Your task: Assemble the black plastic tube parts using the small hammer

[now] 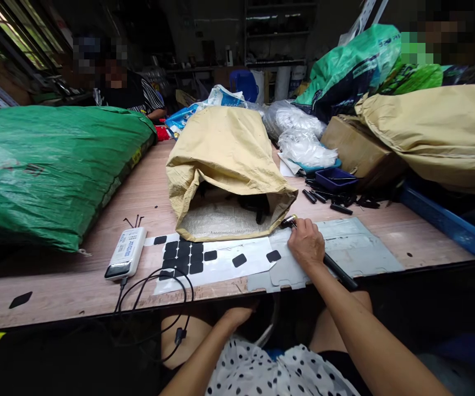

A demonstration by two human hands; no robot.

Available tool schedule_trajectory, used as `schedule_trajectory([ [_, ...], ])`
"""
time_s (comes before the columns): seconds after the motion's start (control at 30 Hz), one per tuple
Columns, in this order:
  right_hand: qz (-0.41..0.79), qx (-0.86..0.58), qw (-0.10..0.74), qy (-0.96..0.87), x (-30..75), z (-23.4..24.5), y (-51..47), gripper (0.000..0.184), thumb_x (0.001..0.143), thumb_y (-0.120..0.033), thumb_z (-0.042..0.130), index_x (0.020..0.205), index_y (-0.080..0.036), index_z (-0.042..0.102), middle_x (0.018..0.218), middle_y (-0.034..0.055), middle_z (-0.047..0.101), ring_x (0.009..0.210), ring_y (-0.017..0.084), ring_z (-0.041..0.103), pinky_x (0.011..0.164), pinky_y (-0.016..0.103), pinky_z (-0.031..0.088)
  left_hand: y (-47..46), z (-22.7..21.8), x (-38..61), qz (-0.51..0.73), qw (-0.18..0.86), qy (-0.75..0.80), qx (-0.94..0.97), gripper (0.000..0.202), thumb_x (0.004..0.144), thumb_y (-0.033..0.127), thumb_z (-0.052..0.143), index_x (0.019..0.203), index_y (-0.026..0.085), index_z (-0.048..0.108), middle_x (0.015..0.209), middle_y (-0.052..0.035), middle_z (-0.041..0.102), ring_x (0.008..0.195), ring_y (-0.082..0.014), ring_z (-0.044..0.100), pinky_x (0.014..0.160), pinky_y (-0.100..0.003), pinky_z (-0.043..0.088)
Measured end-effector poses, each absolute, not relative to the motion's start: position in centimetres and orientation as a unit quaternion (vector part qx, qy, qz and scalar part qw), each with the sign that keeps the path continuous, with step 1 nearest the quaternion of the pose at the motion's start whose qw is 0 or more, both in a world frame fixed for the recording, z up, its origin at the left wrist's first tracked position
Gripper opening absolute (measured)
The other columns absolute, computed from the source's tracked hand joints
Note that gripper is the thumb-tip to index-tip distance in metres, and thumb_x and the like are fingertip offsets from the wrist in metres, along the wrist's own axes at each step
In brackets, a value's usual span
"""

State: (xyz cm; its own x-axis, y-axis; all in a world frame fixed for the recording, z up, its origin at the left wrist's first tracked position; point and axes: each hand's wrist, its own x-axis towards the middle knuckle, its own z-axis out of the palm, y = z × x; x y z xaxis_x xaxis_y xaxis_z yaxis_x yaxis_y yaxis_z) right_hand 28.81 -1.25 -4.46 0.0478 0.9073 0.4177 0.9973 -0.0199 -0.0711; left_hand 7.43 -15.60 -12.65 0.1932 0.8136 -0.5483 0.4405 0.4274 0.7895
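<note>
At the far left a bulging green woven plastic sack lies on the pale wooden table. Just beside it sits a white rectangular power bank, its black cable looping over the table's near edge. Next comes a white backing sheet bearing black rounded-square foam pads.

The left hand is below the table edge, resting by the knee and half hidden, so I cannot tell whether it grips anything.

Behind the sheet, a tan paper sack lies on its side with its open mouth toward the person.

The right hand rests on a grey flat plastic sheet, fingers closed around a slim black rod. The rod's brass-coloured metal tip pokes out beyond the fingers, just beside the sack's mouth. Its long axis runs diagonally, from the tip at the upper left back to the lower right, alongside the forearm. The right hand is on it; the left is well apart from it, under the table.

Further right, loose black rods lie scattered near a small dark-blue plastic tray.
</note>
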Motion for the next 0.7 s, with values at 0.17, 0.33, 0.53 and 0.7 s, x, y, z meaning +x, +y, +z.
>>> schedule_trajectory([
  [0.17, -0.125, -0.704, 0.170, -0.678, 28.8, -4.5, -1.3, 0.016, 0.094, -0.021, 0.050, 0.107, -0.016, 0.058, 0.099, 0.0109, 0.060, 0.091, 0.024, 0.052, 0.070, 0.035, 0.033, -14.3, -6.0, 8.5, 0.046, 0.704, 0.430, 0.563, 0.031, 0.078, 0.047, 0.074, 0.096, 0.021, 0.075, 0.072, 0.0000, 0.069, 0.060, -0.0141, 0.057, 0.059, -0.026, 0.044],
  [0.33, -0.123, -0.704, 0.171, -0.678, 28.7, -4.3, -1.3, 0.017, 0.096, -0.020, 0.048, 0.109, -0.016, 0.058, 0.099, 0.0105, 0.060, 0.092, 0.024, 0.052, 0.071, 0.035, 0.032, -6.1, -0.1, 9.7, 0.279, 0.548, 0.521, 0.592, 0.024, 0.088, 0.039, 0.060, 0.093, 0.018, 0.071, 0.080, -0.0035, 0.069, 0.072, -0.0167, 0.063, 0.065, -0.027, 0.046],
  [0.53, -0.119, -0.703, 0.168, -0.680, 28.7, -4.2, -1.3, 0.017, 0.095, -0.021, 0.050, 0.109, -0.016, 0.058, 0.099, 0.0101, 0.060, 0.093, 0.024, 0.052, 0.071, 0.035, 0.032, 3.5, 0.0, 11.0, 0.249, 0.217, 0.743, 0.582, 0.028, 0.083, 0.041, 0.067, 0.097, 0.017, 0.073, 0.105, -0.0174, 0.072, 0.100, -0.0326, 0.068, 0.081, -0.038, 0.049],
  [0.7, -0.117, -0.709, 0.165, -0.676, 28.6, -4.3, -1.3, 0.015, 0.094, -0.021, 0.051, 0.107, -0.017, 0.058, 0.100, 0.0098, 0.060, 0.093, 0.024, 0.052, 0.071, 0.035, 0.032, 3.3, 1.6, 9.6, 0.103, 0.232, 0.737, 0.626, 0.024, 0.077, 0.037, 0.071, 0.093, 0.020, 0.073, 0.103, -0.0140, 0.075, 0.098, -0.0317, 0.069, 0.074, -0.034, 0.047],
])
